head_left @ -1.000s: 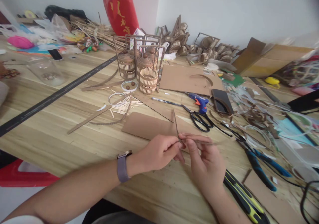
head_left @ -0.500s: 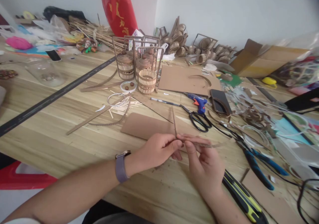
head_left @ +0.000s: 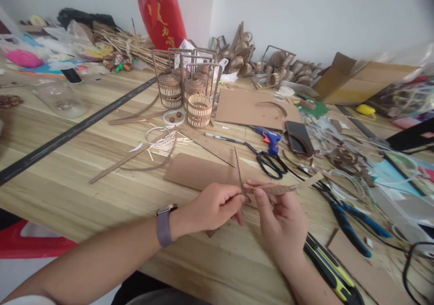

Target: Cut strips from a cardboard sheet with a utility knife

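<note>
Both hands meet over the wooden table, in front of a cardboard piece [head_left: 200, 171]. My left hand [head_left: 219, 205], with a watch on its wrist, pinches a thin brown cardboard strip [head_left: 238, 165] whose free end points up and away. Between the thumb and fingers of my right hand [head_left: 283, 214] is another brown cardboard strip [head_left: 280, 189], with a paler tail sticking out to the right. The two strips come together at the fingertips; the fingers hide the exact joint. Beyond the hands lie black-handled scissors [head_left: 271, 165] and a blue glue gun [head_left: 269, 138].
Small stick-walled baskets [head_left: 200, 110] with tall frames stand behind. Loose sticks [head_left: 166, 147] and tape rolls lie to the left. A yellow-black utility knife [head_left: 332, 269] and blue-handled pliers [head_left: 352, 228] are close to my right arm. Cardboard scraps and a box [head_left: 366, 81] crowd the right side.
The strip in my right hand has turned, so its flat face shows and its pale tail now tilts upward. My right hand has shifted slightly; the left stays nearly in place.
</note>
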Demonstrator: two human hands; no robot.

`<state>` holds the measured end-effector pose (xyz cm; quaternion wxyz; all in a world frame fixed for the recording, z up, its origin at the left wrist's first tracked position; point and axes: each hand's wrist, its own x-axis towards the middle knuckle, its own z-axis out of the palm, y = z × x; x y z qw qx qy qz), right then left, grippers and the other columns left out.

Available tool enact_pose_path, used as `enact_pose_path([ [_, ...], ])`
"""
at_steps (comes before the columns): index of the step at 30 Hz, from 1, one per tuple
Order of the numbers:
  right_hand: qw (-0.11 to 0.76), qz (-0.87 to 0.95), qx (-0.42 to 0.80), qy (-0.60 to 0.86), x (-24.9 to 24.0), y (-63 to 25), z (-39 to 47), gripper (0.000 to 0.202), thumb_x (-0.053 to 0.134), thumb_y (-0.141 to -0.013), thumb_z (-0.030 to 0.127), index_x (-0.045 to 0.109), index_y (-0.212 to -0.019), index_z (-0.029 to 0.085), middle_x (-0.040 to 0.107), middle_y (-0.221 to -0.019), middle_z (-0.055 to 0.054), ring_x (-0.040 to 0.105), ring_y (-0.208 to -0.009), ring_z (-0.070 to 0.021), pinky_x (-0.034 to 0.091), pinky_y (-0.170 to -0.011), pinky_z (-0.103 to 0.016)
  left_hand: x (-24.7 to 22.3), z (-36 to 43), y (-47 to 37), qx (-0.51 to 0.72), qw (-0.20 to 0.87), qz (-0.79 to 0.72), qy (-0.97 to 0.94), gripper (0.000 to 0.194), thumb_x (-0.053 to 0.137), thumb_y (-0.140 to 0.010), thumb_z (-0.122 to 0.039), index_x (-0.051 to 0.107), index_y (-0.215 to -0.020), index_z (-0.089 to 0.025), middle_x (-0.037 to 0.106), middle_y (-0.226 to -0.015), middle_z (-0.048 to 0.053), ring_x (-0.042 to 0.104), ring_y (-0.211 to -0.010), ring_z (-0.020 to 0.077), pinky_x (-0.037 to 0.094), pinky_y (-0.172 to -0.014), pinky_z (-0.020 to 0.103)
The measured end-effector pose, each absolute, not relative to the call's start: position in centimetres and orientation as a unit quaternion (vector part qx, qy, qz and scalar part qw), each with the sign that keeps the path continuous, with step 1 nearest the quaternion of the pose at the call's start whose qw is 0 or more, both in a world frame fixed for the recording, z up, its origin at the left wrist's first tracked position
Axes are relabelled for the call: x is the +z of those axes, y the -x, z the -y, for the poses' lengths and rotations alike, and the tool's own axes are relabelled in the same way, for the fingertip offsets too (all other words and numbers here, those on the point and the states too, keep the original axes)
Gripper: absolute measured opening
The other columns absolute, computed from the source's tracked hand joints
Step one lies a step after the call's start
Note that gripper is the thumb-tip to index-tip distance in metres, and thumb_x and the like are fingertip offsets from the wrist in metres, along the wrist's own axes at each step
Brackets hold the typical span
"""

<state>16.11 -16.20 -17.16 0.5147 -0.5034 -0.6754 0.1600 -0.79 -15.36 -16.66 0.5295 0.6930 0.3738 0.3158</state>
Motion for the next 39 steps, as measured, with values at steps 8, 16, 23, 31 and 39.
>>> enact_pose_path([
  [8,0.553,0.608,0.279,0.496,-16.73,-15.92,16.18,0.019,0.066,-0.09,0.04,0.067,-0.088,0.022,0.078,-0.084,-0.007,0.076,-0.074,-0.0209,0.061,-0.058,-0.028,-16.4,14.79,1.48,0.291,0.455,-0.339,-0.77,0.042,0.042,-0.101,-0.036,0.071,-0.078,-0.015,0.071,-0.071,0.005,0.056,-0.057,0.012,0.036,-0.054,0.021],
  [16,0.544,0.655,0.19,0.489,-17.09,-16.17,16.5,0.013,0.063,-0.093,0.035,0.066,-0.09,0.022,0.077,-0.087,-0.006,0.075,-0.08,-0.0197,0.059,-0.068,-0.031,-16.35,14.9,1.42,0.315,0.456,-0.352,-0.754,0.042,0.047,-0.098,-0.043,0.067,-0.074,-0.015,0.069,-0.068,0.004,0.058,-0.058,0.0125,0.037,-0.054,0.021],
  [23,0.499,0.761,0.044,0.413,-17.34,-16.38,16.03,0.005,0.063,-0.092,0.025,0.064,-0.097,0.026,0.076,-0.094,-0.005,0.072,-0.093,-0.0219,0.056,-0.082,-0.041,-16.56,15.08,0.74,0.348,0.542,-0.375,-0.667,0.032,0.047,-0.099,-0.04,0.059,-0.082,-0.017,0.073,-0.077,0.006,0.07,-0.071,0.0161,0.051,-0.064,0.021],
  [31,0.456,0.78,-0.021,0.428,-16.91,-16.48,15.98,0.009,0.06,-0.094,0.025,0.068,-0.098,0.028,0.078,-0.094,-0.002,0.073,-0.091,-0.0216,0.053,-0.085,-0.04,-16.47,15.14,0.87,0.325,0.525,-0.384,-0.686,0.034,0.043,-0.1,-0.035,0.061,-0.079,-0.016,0.073,-0.07,0.005,0.065,-0.061,0.0147,0.044,-0.058,0.021],
  [39,0.545,0.64,0.221,0.495,-16.44,-15.9,16.52,0.017,0.061,-0.094,0.039,0.063,-0.087,0.024,0.078,-0.086,-0.005,0.075,-0.078,-0.0193,0.061,-0.063,-0.029,-16.2,15.11,1.36,0.3,0.487,-0.35,-0.742,0.042,0.043,-0.1,-0.036,0.066,-0.071,-0.016,0.069,-0.066,0.003,0.055,-0.056,0.0117,0.036,-0.055,0.021],
])
